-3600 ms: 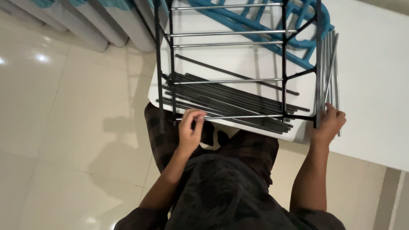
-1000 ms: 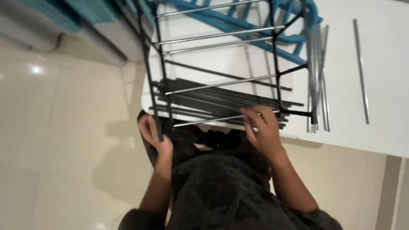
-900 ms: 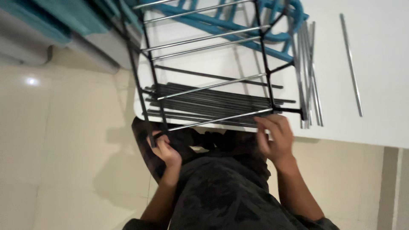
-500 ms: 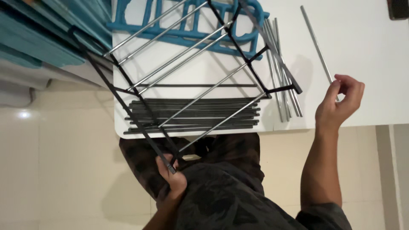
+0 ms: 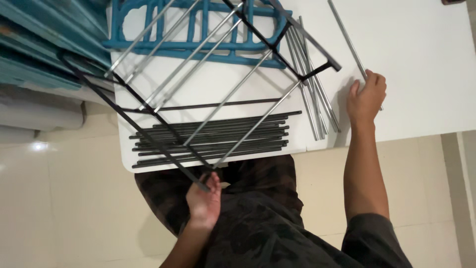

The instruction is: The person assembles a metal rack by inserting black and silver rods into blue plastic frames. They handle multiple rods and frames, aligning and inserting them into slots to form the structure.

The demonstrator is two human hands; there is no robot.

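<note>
Seen from above: a rack frame (image 5: 198,94) of black side bars joined by silver cross rods, tilted over the near-left part of the white surface (image 5: 421,59), with its lower corner hanging past the near edge. Probably light but long and awkward, stiff along the rods, yet likely to twist or rattle at the joints; best taken at a black side bar close to a corner, not at the thin smooth rods, which look slippery.

Left hand (image 5: 203,198) below the near edge of the surface, fingers curled closed around the lower corner of the frame, holding it up at an angle.

Right hand (image 5: 366,94) resting flat near the middle of the surface toward the right, fingers loosely together and pressed down on the lower end of a single silver rod (image 5: 347,37), which runs away toward the far edge. Not clear if the thumb already goes under the rod, so hard to say if gripped or only touched.

Under the frame, along the near edge: a bundle of black rods (image 5: 213,141). Just left of the right hand: a bundle of silver rods (image 5: 312,94), partly under the frame. At the far-left corner: a blue plastic panel (image 5: 193,47). Beige floor tiles (image 5: 64,208) below and left.
</note>
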